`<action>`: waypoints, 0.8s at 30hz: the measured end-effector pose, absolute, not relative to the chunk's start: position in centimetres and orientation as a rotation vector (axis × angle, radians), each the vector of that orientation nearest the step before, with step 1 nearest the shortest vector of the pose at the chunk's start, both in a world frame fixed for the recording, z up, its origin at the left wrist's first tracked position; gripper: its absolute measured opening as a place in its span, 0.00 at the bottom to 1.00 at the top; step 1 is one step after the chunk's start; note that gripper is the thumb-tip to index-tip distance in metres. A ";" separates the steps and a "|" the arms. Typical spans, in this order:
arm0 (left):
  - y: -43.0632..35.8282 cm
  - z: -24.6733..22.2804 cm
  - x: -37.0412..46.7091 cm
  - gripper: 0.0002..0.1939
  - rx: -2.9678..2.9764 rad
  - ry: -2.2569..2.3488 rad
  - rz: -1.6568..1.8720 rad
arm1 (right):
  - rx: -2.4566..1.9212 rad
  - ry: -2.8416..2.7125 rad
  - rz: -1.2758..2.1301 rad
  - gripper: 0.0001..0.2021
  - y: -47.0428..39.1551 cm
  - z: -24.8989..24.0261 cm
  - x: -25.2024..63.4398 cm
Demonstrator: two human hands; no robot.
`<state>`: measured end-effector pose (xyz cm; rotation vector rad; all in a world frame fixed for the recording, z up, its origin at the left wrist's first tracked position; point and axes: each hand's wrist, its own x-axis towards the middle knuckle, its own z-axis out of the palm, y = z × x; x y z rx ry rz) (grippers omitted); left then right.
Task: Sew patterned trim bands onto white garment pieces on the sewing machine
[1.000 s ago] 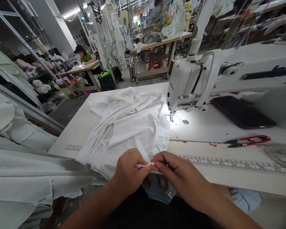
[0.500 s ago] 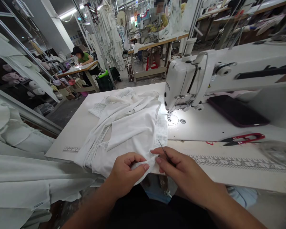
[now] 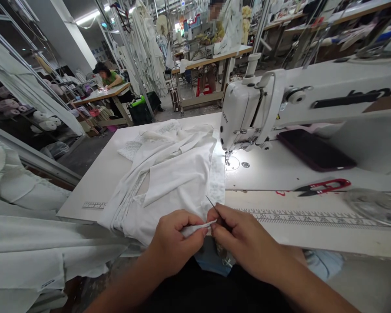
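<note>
A white garment (image 3: 179,178) with a patterned strip along its right side lies spread on the sewing table, its near edge gathered up at the table's front. My left hand (image 3: 179,239) is closed, pinching a folded edge of that cloth between thumb and fingers. Close beside it, my right hand (image 3: 237,237) grips the cloth's tip with thumb and forefinger. A thin, pointed dark metal tool (image 3: 211,203) also sticks out of my right hand, tip up and to the left; the rest of it is hidden in the palm.
A white sewing machine (image 3: 244,113) with its lamp lit stands behind my right hand. Right of it lie a dark phone (image 3: 316,150), red-handled thread snips (image 3: 327,187) and a clear round dish (image 3: 371,208). White cloth (image 3: 35,243) hangs at the left. Two people sit at machines farther back.
The fingers of both hands have come closer together, and the cloth edge between them is now folded into a narrow strip pinched from both sides. The view has shifted slightly.
</note>
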<state>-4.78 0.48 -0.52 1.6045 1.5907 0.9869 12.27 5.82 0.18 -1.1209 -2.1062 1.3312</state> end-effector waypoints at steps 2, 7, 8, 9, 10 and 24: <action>0.4 -0.4 -4.9 0.04 1.532 1.581 0.966 | -1.100 -2.047 1.418 0.07 5.8 0.2 12.4; 0.4 -0.4 -4.9 0.04 1.495 1.583 0.971 | -1.090 -2.042 1.510 0.06 5.8 0.6 12.5; 0.4 -0.4 -4.9 0.04 1.487 1.576 0.969 | -1.106 -2.067 1.478 0.06 5.8 0.7 12.4; 0.5 -0.4 -4.9 0.04 1.463 1.567 0.962 | -1.118 -2.098 1.436 0.07 5.8 0.7 12.4; 0.5 -0.5 -4.9 0.04 1.423 1.556 0.950 | -1.122 -2.133 1.395 0.07 5.8 0.6 12.4; 1.0 -0.7 -4.9 0.09 1.082 1.419 0.918 | -1.040 -2.046 1.504 0.11 6.4 0.5 12.8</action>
